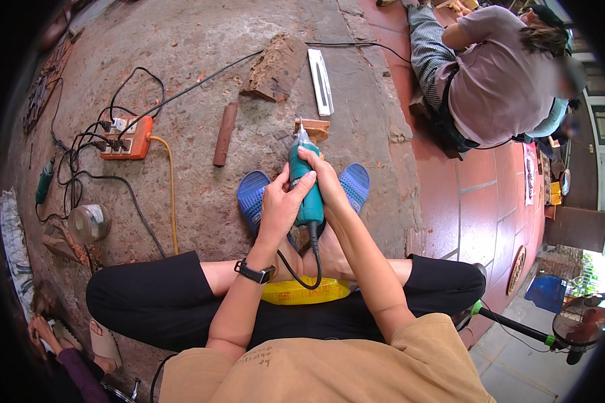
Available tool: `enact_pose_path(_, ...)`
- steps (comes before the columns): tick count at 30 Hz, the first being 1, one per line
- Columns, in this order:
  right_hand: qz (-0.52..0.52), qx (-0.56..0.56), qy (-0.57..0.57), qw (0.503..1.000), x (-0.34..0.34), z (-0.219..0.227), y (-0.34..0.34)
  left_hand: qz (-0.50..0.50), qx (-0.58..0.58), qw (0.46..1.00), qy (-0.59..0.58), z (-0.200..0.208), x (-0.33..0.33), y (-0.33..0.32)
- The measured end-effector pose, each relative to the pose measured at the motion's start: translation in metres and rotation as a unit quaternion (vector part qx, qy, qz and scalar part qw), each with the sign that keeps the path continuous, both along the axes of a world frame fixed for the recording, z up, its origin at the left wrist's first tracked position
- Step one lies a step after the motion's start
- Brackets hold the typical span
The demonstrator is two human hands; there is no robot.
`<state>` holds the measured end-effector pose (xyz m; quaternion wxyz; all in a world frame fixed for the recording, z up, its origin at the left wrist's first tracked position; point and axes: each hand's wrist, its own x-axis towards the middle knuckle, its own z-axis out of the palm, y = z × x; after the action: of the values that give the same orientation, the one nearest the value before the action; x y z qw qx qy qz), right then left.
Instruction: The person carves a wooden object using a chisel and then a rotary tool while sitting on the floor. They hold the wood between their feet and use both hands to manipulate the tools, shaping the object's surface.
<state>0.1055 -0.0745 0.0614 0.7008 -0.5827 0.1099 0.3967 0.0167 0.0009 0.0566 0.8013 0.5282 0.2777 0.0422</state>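
Between my knees I hold a teal die grinder (308, 195) with both hands, its metal nose pointing away from me. My left hand (281, 207) is closed around its left side, the thumb lying across the body. Over the top and right side, my right hand (324, 178) is wrapped around it. The black cord loops down from the tool's rear end. Just beyond the tip lies a small reddish-brown wood piece (319, 128); whether the bit touches it I cannot tell. Blue slippers (355, 185) are on my feet, either side of the grinder.
Farther off lie a rough wood block (274, 68), a white slotted strip (320, 82) and a brown wood stick (226, 134). At left are an orange power strip (138, 139) with tangled cords, another teal tool (45, 181) and a jar (89, 223). A person (494, 74) sits at right.
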Motion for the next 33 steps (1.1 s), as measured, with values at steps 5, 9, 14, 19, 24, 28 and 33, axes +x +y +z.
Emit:
enact_pose_path(5, -0.043, 0.019, 0.027, 0.999, -0.004, -0.004, -0.006, 0.013, 0.009, 0.999, -0.030, 0.001, 0.003, -0.003)
enact_pose_path(9, -0.043, 0.023, 0.031, 0.998, -0.004, -0.008, -0.007, 0.013, 0.030, 0.999, -0.038, -0.006, 0.003, -0.004)
enact_pose_path(14, -0.005, -0.014, -0.012, 1.000, -0.003, 0.006, 0.003, 0.032, 0.008, 0.999, -0.032, -0.015, 0.001, -0.004)
enact_pose_path(19, 0.030, -0.014, 0.000, 0.999, 0.001, 0.004, -0.001, 0.020, -0.014, 1.000, -0.007, 0.002, -0.001, -0.004)
enact_pose_path(24, 0.017, -0.003, -0.002, 1.000, -0.002, 0.003, -0.001, 0.053, 0.029, 0.997, -0.042, -0.008, -0.001, -0.007)
enact_pose_path(28, -0.022, 0.013, 0.018, 1.000, -0.004, -0.003, -0.004, 0.027, 0.022, 0.999, -0.028, -0.016, 0.001, -0.006)
enact_pose_path(33, -0.006, -0.007, 0.006, 1.000, -0.004, 0.001, 0.003, 0.044, -0.006, 0.999, -0.031, -0.006, 0.000, -0.003)
